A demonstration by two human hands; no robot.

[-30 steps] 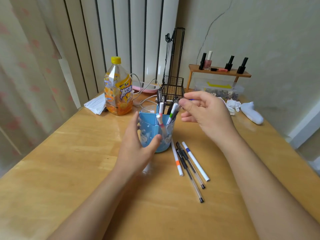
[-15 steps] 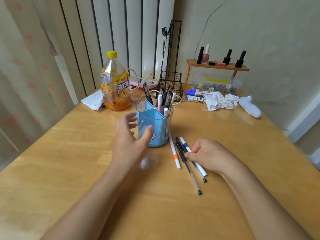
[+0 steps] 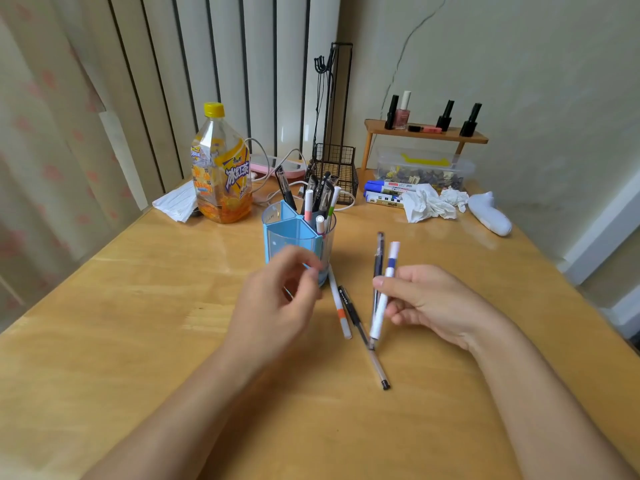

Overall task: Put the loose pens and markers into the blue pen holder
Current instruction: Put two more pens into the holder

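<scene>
The blue pen holder stands mid-table with several pens and markers upright in its right compartment. My left hand hovers just in front of it, fingers curled loosely, holding nothing. My right hand grips two items lifted off the table: a white marker with a blue band and a dark pen, both pointing up and away. On the table between my hands lie a white marker with an orange band and a black gel pen.
An orange drink bottle and folded paper stand behind left. A black wire rack, blue markers, crumpled tissue, a white device and a small wooden shelf with bottles line the back.
My right hand went from the holder down to the loose pens, then picked up the blue-banded marker and a dark pen. My left hand has come off the holder's side.
</scene>
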